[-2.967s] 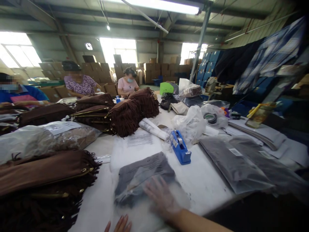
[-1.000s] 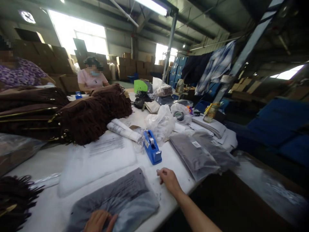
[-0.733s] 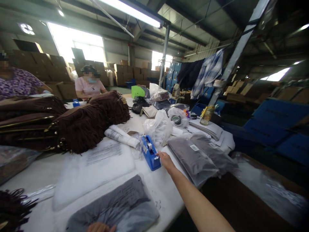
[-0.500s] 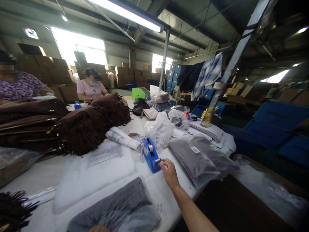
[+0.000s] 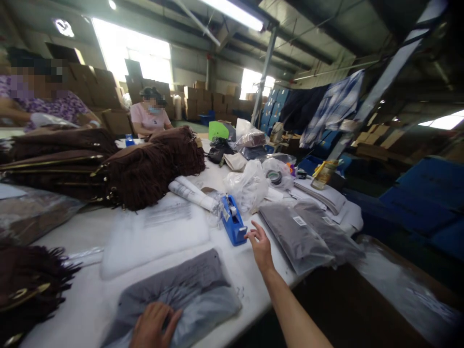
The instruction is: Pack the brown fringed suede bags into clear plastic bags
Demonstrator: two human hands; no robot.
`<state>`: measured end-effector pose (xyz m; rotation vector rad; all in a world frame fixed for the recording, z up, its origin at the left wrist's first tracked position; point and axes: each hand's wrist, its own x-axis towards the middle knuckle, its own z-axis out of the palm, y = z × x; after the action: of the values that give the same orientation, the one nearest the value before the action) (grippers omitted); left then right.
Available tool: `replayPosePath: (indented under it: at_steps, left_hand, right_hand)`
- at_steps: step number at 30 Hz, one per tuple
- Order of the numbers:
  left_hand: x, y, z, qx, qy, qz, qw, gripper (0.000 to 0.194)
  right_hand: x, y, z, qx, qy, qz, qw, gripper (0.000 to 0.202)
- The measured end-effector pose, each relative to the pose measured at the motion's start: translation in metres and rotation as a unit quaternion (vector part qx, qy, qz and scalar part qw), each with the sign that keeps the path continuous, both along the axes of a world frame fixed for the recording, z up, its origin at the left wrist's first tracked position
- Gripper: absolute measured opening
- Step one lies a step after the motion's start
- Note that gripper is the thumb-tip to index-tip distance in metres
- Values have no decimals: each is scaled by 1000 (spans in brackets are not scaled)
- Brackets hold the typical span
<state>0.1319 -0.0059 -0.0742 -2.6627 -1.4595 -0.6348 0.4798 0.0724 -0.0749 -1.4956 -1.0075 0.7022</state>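
My left hand (image 5: 154, 323) lies on a grey item in a clear plastic bag (image 5: 206, 299) at the table's near edge. Its thumb is apart from its slightly bent fingers. My right hand (image 5: 261, 249) is at the cutter end of a blue tape dispenser (image 5: 234, 222). Thumb and finger come together there while another finger is raised; any tape between them is too small to make out. Two more grey bagged items (image 5: 290, 232) with white barcode labels lie to the right of this hand.
Brown fringed bags (image 5: 141, 169) are piled at the left, and another fringed bag (image 5: 32, 285) lies near me. Flat clear plastic bags (image 5: 155, 232) cover mid-table. Behind the dispenser is crumpled plastic (image 5: 248, 183). A jar (image 5: 324, 175) stands on papers. Two people sit across the table.
The view has shifted, showing more of my left hand on the bagged item. My right hand stays by the dispenser, with its fingers a little more spread than before.
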Motion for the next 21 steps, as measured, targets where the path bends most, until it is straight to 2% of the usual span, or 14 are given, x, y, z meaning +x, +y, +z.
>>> replayPosePath:
  at_steps: [3,5,7,8,9,10,12,13,14,16,18,19,20,21]
  left_hand:
    - [7,-7,8,-60,3,47,997,29]
    - [9,-10,10,-88,-3,67,994,29]
    - [9,-11,11,-104,-12,75,992,29]
    - [9,-12,11,-108,-17,78,991,30]
    - [9,-13,11,-111,-20,78,990,29]
    - [9,-13,11,-113,-22,77,990,29]
    - [8,-13,11,-113,-21,77,990,30]
    - [8,-13,11,-111,-17,78,991,30]
    - [8,-13,11,-106,-12,79,991,30]
    - [9,-13,12,-90,1,81,993,30]
    - [10,-14,12,-68,14,79,994,29]
    - [10,-14,12,-58,19,77,995,29]
    - [10,-15,12,-51,24,75,996,29]
    - [11,-15,12,-45,28,74,996,28]
  right_hand:
    - [7,-16,-15,-42,-35,-24,998,63]
    - [16,-17,-16,-65,-60,-30,996,69]
    - [18,-16,-2,-71,-64,-7,995,73]
    - [14,-18,10,-67,-59,41,995,74]
    - [6,-20,23,-59,-52,120,990,73]
    - [-5,-24,38,-49,-48,225,972,72]
    - [-37,-31,63,-30,-84,445,891,71]
    - [-56,-33,71,-20,-137,520,843,71]
    - [-75,-33,75,-11,-210,562,800,72]
    - [-108,-29,73,-6,-370,578,727,76]
    - [-130,-21,63,-21,-481,555,678,82]
    - [-135,-17,58,-35,-509,544,667,87]
    - [-137,-13,54,-53,-516,530,671,92]
    - [-135,-9,53,-70,-509,513,687,97]
